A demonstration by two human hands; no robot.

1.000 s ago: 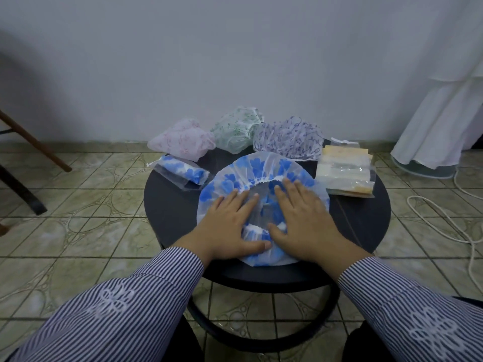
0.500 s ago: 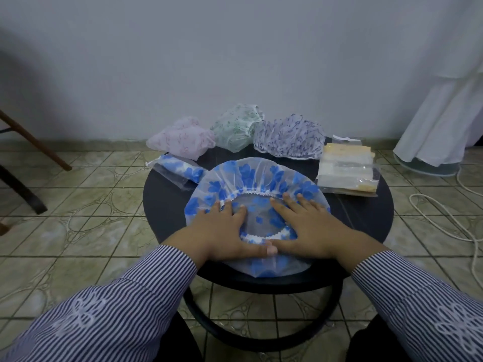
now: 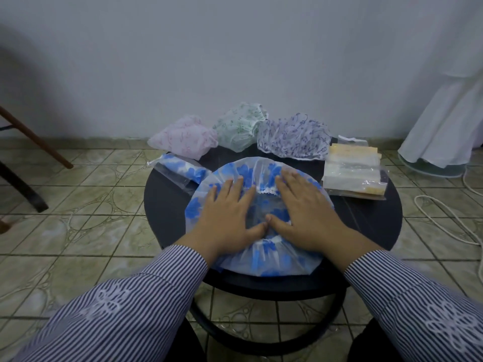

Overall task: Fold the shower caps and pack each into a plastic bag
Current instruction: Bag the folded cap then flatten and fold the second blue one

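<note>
Both hands lie flat, palms down, on the blue-flowered shower cap [image 3: 261,259] at the centre of the frame. The left hand [image 3: 230,218] has its fingers straight and slightly spread, pressing the cap's left half; the right hand [image 3: 305,215] does the same on the right half. Neither hand curls round anything. The two thumb tips meet or nearly meet over the middle of the cap, near its gathered white elastic edge. Striped sleeves [image 3: 125,309] run from the lower corners of the frame up to the wrists.

The cap rests on a round dark table [image 3: 167,215] standing on a floor of pale green patterned tiles [image 3: 78,231]. A plain grey-white wall [image 3: 235,61] fills the upper part of the frame. At the left edge stand a brown wooden leg and a dark one of some furniture [image 3: 31,142]. At the right edge hangs white cloth [image 3: 449,121], with a white cord [image 3: 444,220] lying on the tiles below it.

The cap is thin, translucent plastic printed with blue flowers, spread out nearly round and pressed flat, its near rim reaching the table's front edge. Along the table's far edge sit three puffed-up caps: a pink cap [image 3: 185,137], a green cap [image 3: 240,125] and a purple cap [image 3: 294,137]. To the upper left of the spread cap lies a packed bag [image 3: 180,171] holding a folded blue cap. To the upper right lies a stack of clear plastic bags [image 3: 352,173].
</note>
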